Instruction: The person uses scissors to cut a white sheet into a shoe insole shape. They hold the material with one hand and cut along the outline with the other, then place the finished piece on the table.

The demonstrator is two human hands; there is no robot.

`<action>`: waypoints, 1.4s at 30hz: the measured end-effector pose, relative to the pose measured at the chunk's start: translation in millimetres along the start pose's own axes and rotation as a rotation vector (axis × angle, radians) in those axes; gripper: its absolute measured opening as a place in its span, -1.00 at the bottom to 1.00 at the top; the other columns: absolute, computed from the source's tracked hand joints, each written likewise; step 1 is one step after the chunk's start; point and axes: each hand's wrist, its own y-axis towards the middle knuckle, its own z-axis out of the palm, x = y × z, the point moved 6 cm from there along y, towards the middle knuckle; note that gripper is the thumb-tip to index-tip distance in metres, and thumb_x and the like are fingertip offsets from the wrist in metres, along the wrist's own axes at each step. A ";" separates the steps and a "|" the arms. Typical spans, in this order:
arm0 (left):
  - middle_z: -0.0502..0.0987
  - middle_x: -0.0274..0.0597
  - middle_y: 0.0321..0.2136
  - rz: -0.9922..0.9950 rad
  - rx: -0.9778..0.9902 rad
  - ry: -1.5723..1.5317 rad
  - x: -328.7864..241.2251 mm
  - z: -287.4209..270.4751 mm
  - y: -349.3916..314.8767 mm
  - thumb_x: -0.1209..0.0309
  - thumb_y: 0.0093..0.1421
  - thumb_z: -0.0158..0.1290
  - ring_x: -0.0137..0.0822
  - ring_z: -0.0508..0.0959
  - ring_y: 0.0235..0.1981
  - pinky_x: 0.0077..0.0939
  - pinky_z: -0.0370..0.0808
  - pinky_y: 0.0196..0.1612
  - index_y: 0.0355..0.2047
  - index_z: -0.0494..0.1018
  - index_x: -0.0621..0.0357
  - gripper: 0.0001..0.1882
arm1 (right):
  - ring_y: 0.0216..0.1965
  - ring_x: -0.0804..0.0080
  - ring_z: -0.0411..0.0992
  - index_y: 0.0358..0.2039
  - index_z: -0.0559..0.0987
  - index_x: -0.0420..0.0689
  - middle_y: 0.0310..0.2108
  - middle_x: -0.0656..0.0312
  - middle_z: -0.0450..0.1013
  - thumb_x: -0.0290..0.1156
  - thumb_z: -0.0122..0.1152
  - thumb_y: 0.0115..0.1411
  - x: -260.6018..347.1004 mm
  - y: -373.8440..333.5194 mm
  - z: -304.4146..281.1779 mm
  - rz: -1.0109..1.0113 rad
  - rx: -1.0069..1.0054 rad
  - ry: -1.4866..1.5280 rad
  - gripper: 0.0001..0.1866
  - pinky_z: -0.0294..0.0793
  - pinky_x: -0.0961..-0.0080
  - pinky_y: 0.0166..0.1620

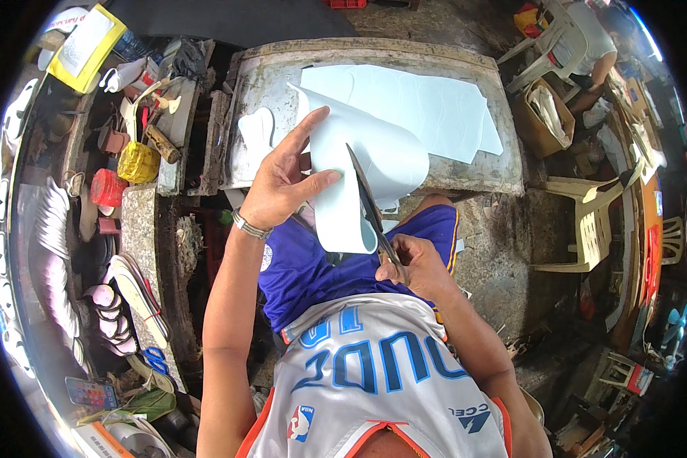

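A pale blue, flexible sheet curls above my lap, with its near edge rolled under. My left hand grips its left side between thumb and fingers. In my right hand is a pair of scissors, whose dark blades point up and away along the sheet, right of my left thumb. Behind the held piece, more pale blue sheets with faint curved outlines lie on the worn table. White sole-shaped pieces rest at the table's left.
On the left, a cluttered bench holds a yellow container, a red container, blue-handled scissors, a phone and stacked soles. At right stand a plastic chair and a cardboard box. Another person sits at far right.
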 end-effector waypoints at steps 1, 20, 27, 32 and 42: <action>0.33 -0.03 0.41 0.003 0.010 0.006 -1.2 0.2 -0.3 0.64 0.17 0.37 -0.29 0.52 0.20 -0.32 0.59 0.23 0.53 0.16 0.19 -0.04 | -0.42 0.71 0.33 -0.39 0.56 -0.10 -0.48 0.50 0.41 -0.28 0.75 0.01 -1.5 -0.1 -1.3 0.024 -0.011 -0.030 -0.58 0.34 0.63 -0.34; 0.40 -0.14 0.35 -0.101 0.306 0.122 -6.6 10.1 6.4 0.58 0.15 0.37 -0.30 0.52 0.21 -0.39 0.60 0.12 0.51 0.22 0.09 -0.06 | -0.48 0.67 0.41 -0.34 0.62 -0.11 -0.48 0.43 0.50 -0.04 0.71 0.05 5.5 6.2 -21.5 0.008 0.201 0.097 -0.53 0.37 0.65 -0.40; 0.36 -0.20 0.39 -0.163 0.588 0.251 -14.6 12.0 24.8 0.59 0.13 0.37 -0.43 0.52 0.16 -0.42 0.58 0.13 0.49 0.25 0.09 -0.08 | -0.46 0.65 0.43 -0.30 0.66 -0.16 -0.47 0.42 0.51 -0.08 0.71 0.06 17.8 8.8 -41.9 0.066 0.300 0.044 -0.54 0.40 0.63 -0.40; 0.37 -0.23 0.39 -0.177 0.728 0.187 -5.3 20.7 44.1 0.56 0.10 0.42 -0.44 0.47 0.20 -0.43 0.55 0.16 0.48 0.26 0.10 -0.06 | -0.47 0.64 0.43 -0.30 0.67 -0.18 -0.47 0.40 0.51 -0.10 0.70 0.06 17.7 14.4 -55.9 0.107 0.295 -0.061 -0.55 0.39 0.61 -0.41; 0.38 -0.25 0.41 -0.302 0.905 0.421 41.6 16.8 127.9 0.47 0.02 0.36 -0.42 0.47 0.08 -0.43 0.51 -0.01 0.49 0.27 -0.02 -0.02 | -0.57 0.59 0.39 -0.39 0.65 -0.20 -0.57 0.34 0.48 0.00 0.69 0.05 22.0 78.7 -99.0 0.121 0.130 -0.281 -0.49 0.31 0.55 -0.48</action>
